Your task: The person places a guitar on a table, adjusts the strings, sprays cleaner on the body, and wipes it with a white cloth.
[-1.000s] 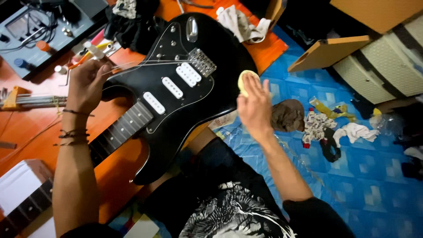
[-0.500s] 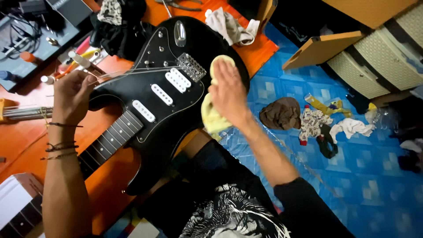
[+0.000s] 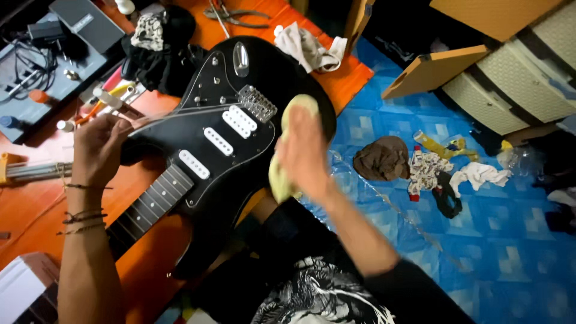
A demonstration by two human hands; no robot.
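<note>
A black electric guitar (image 3: 231,129) with white pickups lies across an orange workbench (image 3: 150,264), its neck running toward the lower left. My right hand (image 3: 306,153) presses a pale yellow cloth (image 3: 282,174) against the guitar's body near its right edge. My left hand (image 3: 99,147), with cord bracelets on the wrist, pinches the loose strings (image 3: 180,113) and holds them lifted off to the side, above the upper horn of the body.
A white rag (image 3: 309,48) and pliers (image 3: 234,15) lie at the bench's far end, with dark cloth (image 3: 159,51) and small tools at the upper left. Rags and clothes (image 3: 420,168) are scattered on the blue floor mat (image 3: 498,252). Wooden panels and a drawer unit (image 3: 510,84) stand at right.
My right hand has slid the yellow cloth down along the body's right side toward me. My left hand keeps the strings held aside. The view has shifted slightly.
</note>
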